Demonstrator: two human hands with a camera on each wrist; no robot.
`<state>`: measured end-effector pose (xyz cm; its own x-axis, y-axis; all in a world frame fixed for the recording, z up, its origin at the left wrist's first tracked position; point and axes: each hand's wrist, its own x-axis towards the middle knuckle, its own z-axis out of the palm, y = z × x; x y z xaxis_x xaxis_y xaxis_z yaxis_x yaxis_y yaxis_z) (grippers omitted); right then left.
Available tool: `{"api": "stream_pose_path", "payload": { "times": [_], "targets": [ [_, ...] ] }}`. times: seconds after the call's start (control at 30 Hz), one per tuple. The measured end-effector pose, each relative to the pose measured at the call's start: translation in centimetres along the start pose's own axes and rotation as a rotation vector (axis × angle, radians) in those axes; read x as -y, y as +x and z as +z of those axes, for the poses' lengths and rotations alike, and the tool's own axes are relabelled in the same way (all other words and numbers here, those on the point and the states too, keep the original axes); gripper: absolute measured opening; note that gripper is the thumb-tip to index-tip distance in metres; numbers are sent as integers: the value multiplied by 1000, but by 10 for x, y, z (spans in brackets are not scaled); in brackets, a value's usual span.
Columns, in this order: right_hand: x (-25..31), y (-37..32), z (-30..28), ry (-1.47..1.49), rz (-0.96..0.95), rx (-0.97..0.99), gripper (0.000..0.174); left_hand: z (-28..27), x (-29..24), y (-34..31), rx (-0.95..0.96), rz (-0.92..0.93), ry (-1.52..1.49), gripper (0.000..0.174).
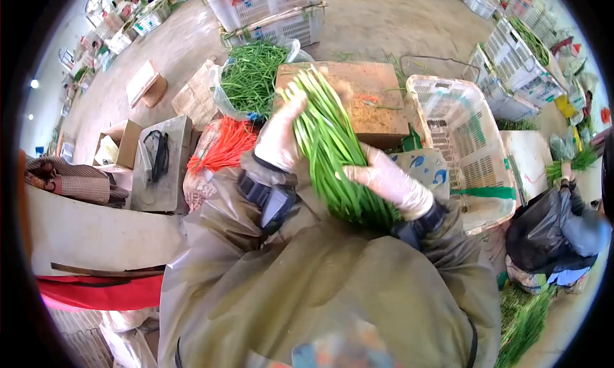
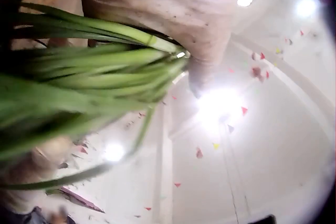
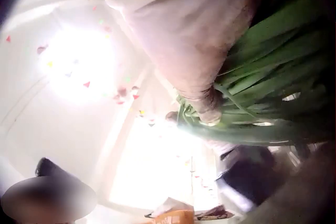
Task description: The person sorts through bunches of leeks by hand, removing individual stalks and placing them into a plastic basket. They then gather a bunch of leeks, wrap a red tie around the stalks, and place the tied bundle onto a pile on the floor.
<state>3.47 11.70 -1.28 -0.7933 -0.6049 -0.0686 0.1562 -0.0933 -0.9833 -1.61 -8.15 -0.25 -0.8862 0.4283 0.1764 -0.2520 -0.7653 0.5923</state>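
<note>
A thick bunch of garlic chives lies slantwise between my two gloved hands, pale stem ends up and to the left, leaves down towards my lap. My left hand grips the bunch by its stem end. Lower down, my right hand holds the leafy part from the right side, its thumb across the leaves. In the left wrist view the chives run out beneath the left hand. The right wrist view has the right hand's thumb against the leaves. Fingers behind the bunch are hidden.
Ahead stands a cardboard box, with a bag of loose chives to its left. Red ties lie near my left arm. A white plastic crate stands at the right, and another person sits beyond it.
</note>
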Motion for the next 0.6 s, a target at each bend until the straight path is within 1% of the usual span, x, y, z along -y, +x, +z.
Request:
{"api": "stream_pose_path", "payload": {
  "times": [0.03, 0.1, 0.13, 0.17, 0.23, 0.27, 0.3, 0.33, 0.37, 0.4, 0.43, 0.47, 0.5, 0.53, 0.6],
  "targets": [
    [-11, -6, 1, 140, 70, -17, 64, -14, 17, -2, 4, -59, -75, 71],
    [-40, -8, -7, 159, 115, -23, 64, -29, 51, -3, 75, -123, -196, 79],
    [-43, -10, -13, -35, 171, -50, 63, -35, 60, -1, 107, -153, -225, 83],
    [-43, -12, -18, -33, 177, -48, 63, -38, 67, 2, 128, -161, -263, 86],
    [-34, -15, -33, -315, -26, -169, 64, -37, 65, 8, 143, -193, -252, 86],
    [-15, -17, -47, -281, 93, -275, 66, -38, 64, 13, 143, -189, -259, 86],
    [-11, -11, -61, -173, -51, -393, 62, -39, 63, 18, 154, -226, -263, 86],
    [17, -3, -68, -301, -162, -486, 53, -39, 65, 23, 165, -264, -266, 87],
    [47, 7, -73, -485, -247, -480, 49, -35, 67, 26, 165, -269, -275, 87],
    [64, 19, -73, -520, -340, -430, 48, -29, 69, 31, 169, -291, -260, 84],
    [77, 35, -76, -523, -341, -440, 48, -26, 69, 37, 177, -312, -242, 81],
    [89, 53, -79, -744, -418, -337, 48, -26, 71, 40, 121, -324, -225, 72],
    [95, 69, -83, -964, -488, -223, 48, -26, 70, 44, 125, -325, -225, 72],
    [98, 83, -84, -967, -485, -219, 48, -26, 69, 45, 85, -384, -183, 67],
    [97, 107, -85, -1199, -65, 69, 47, -25, 66, 47, 16, -465, -118, 57]
  ]
}}
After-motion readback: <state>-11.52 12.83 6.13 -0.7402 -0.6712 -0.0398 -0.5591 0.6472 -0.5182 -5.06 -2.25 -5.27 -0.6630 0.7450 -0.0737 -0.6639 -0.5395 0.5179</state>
